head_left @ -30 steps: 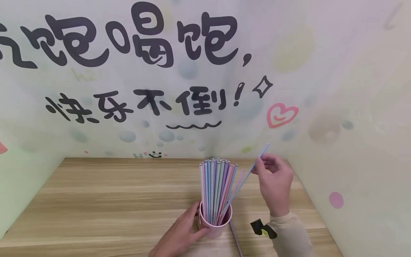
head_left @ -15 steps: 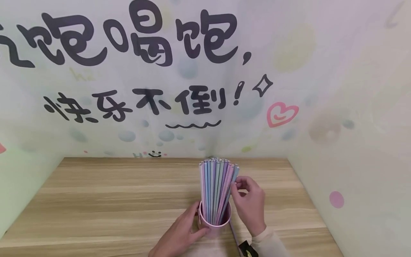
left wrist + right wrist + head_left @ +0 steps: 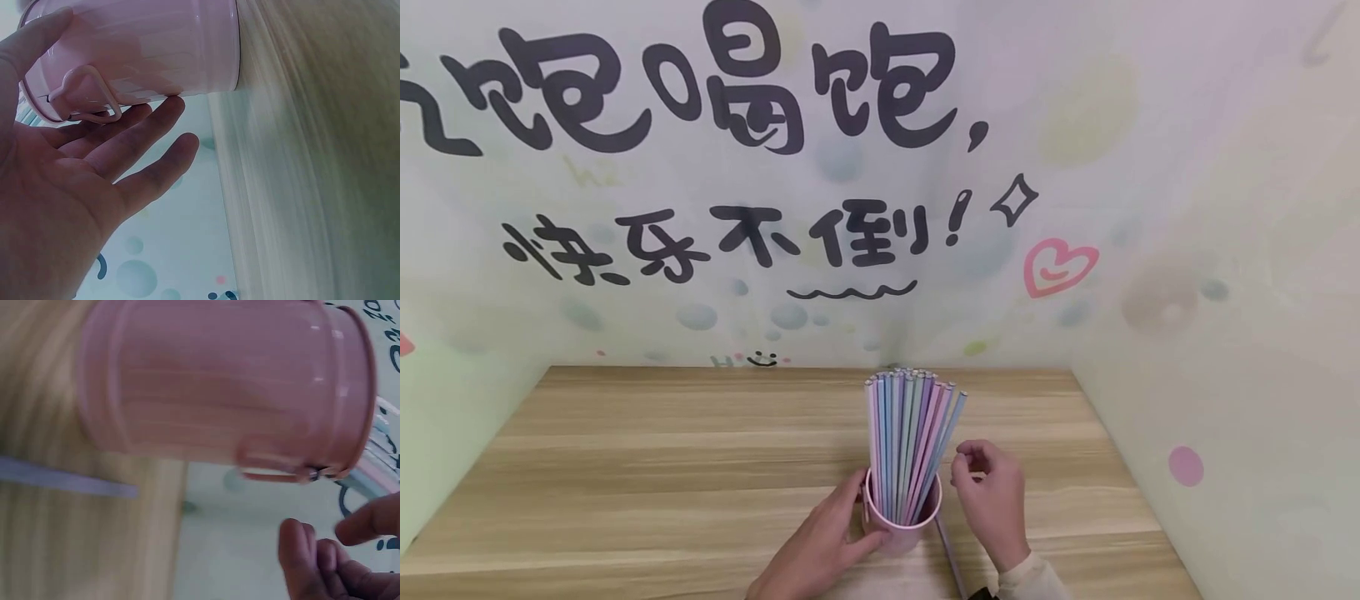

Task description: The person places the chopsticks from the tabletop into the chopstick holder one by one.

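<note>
A pink metal bucket stands upright on the table, filled with thin pastel sticks that look like pencils. My left hand holds the bucket from the left, thumb on its near side and fingers on the far side; the left wrist view shows these fingers beside a small wire loop. To the right of the bucket is my right hand, fingers loosely bent and holding nothing. Its thumb stands apart from the fingers in the right wrist view. Closest to it, a blue stick leans outward over the rim.
One purple stick lies on the wood-grain table, just right of the bucket's base. Behind the table rises a pale wall with dark lettering; another wall closes off the right side.
My right hand has carried a blue stick leftward to the bunch and let go of it, then drawn back slightly. The stick now leans in the bucket. My left hand stays put.
</note>
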A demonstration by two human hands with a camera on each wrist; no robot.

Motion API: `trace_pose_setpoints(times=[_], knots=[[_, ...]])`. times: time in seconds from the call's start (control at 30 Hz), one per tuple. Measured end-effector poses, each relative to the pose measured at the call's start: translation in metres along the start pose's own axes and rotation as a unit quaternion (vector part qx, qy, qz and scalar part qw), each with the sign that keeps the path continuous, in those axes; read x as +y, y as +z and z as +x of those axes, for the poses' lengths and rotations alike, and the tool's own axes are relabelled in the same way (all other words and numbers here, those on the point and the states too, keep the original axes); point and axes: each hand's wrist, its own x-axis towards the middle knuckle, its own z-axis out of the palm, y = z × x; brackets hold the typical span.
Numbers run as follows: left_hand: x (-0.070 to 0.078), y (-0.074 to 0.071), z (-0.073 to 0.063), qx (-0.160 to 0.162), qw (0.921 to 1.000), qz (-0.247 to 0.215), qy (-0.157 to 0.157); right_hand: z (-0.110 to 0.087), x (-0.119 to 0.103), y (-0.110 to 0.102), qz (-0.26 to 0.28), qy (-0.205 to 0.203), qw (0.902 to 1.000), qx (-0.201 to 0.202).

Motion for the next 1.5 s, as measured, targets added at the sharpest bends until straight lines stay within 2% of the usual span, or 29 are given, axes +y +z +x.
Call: trace_pose_setpoints(times=[0.1,0.2,0.3,0.4,0.63,0.77,0.9,1.17,1.3,1.5], knots=[[0.000,0.000,0.000,0.002,1.0000,0.002,0.000,-0.005,0.015,0.001,-0.053,0.011,0.9973,-0.050],[0.000,-0.001,-0.001,0.003,1.0000,0.003,-0.004,-0.011,0.028,0.005,-0.112,0.013,0.9877,-0.108],[0.000,-0.001,-0.002,0.003,1.0000,0.001,-0.009,-0.017,0.035,0.010,-0.148,0.008,0.9762,-0.159],[0.001,-0.001,-0.002,0.003,0.9999,-0.001,-0.011,-0.022,0.038,0.014,-0.162,0.008,0.9696,-0.184],[0.001,-0.001,-0.002,0.004,0.9999,-0.002,-0.010,-0.028,0.041,0.022,-0.211,-0.011,0.9618,-0.174],[0.001,-0.001,-0.002,0.004,0.9999,-0.002,-0.010,-0.028,0.043,0.021,-0.226,-0.018,0.9560,-0.186],[0.000,-0.001,-0.002,0.002,0.9999,-0.005,-0.010,-0.028,0.044,0.017,-0.229,0.000,0.9528,-0.200],[0.001,0.000,-0.001,0.007,1.0000,-0.001,-0.003,-0.021,0.050,0.000,-0.238,0.041,0.9492,-0.202],[0.001,0.000,-0.001,0.006,1.0000,0.000,0.002,-0.014,0.048,-0.011,-0.224,0.065,0.9523,-0.197],[0.001,0.000,0.000,0.005,1.0000,0.002,0.004,0.010,0.028,-0.038,-0.163,0.112,0.9674,-0.158]])
